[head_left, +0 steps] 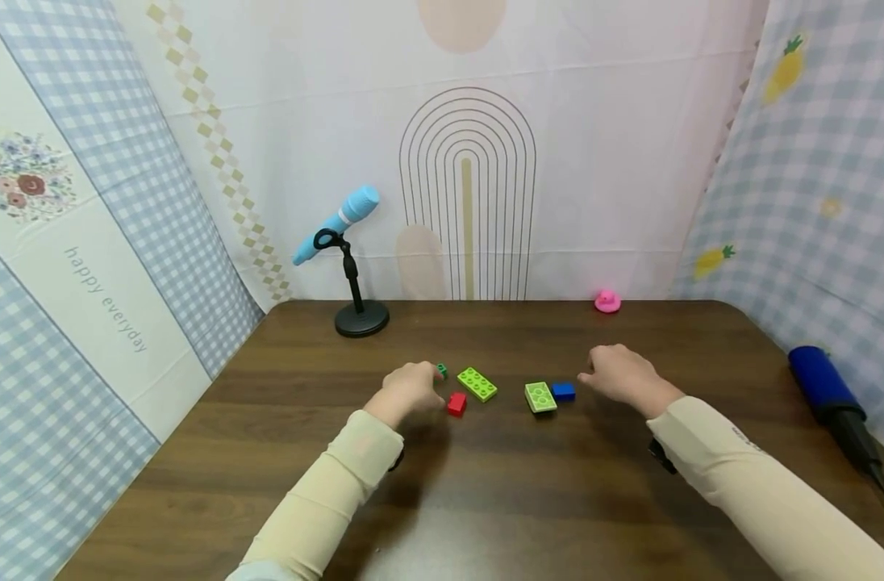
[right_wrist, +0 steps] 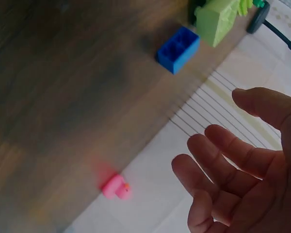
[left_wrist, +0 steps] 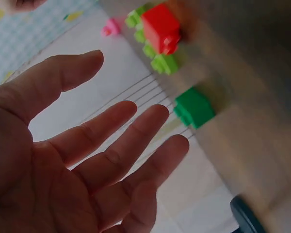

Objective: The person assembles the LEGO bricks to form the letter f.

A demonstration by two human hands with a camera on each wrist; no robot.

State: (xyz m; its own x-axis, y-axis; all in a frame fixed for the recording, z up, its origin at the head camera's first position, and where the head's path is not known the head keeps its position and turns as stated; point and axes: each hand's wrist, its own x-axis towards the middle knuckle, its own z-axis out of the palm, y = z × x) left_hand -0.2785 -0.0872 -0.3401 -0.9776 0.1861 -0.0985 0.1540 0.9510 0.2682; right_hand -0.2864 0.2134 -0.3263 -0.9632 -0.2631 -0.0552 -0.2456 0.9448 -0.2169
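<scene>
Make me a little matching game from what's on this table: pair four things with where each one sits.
Things:
1. pink duck
2. blue pump
3. red block
4. blue block

Places:
a. beside the left hand
b. at the table's right edge
c. at the table's far edge, by the backdrop
d. just left of the right hand

Pairs: 1-c, 2-b, 3-a, 4-d

Both arms wear long, close-fitting cream sleeves reaching the wrists. Right sleeve (head_left: 761,484) carries small dark lettering near the forearm. A dark strap or device shows under each wrist. Left hand (head_left: 410,390) and right hand (head_left: 623,375) are bare.
</scene>
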